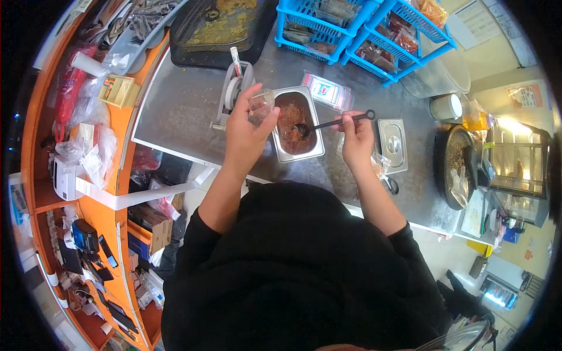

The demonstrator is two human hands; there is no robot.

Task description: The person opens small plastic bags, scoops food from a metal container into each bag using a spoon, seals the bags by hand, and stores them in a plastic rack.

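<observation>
My left hand (246, 126) is closed around a small clear plastic cup (261, 104), held tilted beside the left rim of a metal food pan. That rectangular steel pan (319, 149) stands on the counter and holds a reddish-brown chunky sauce (291, 117). In my right hand (356, 140) is the handle of a black spoon (328, 124). The spoon's bowl dips into the sauce, partly hidden by it. To the right of my right hand lies the pan's steel lid (393, 145). What the cup contains I cannot make out.
A tape dispenser (231, 93) with a marker stands left of the pan. Behind are a packet of plastic bags (326, 92), blue baskets (316, 44) with packets, and a black tray (222, 29). Scissors (391, 186) lie near the front edge; a round dark pan (455, 167) sits at right.
</observation>
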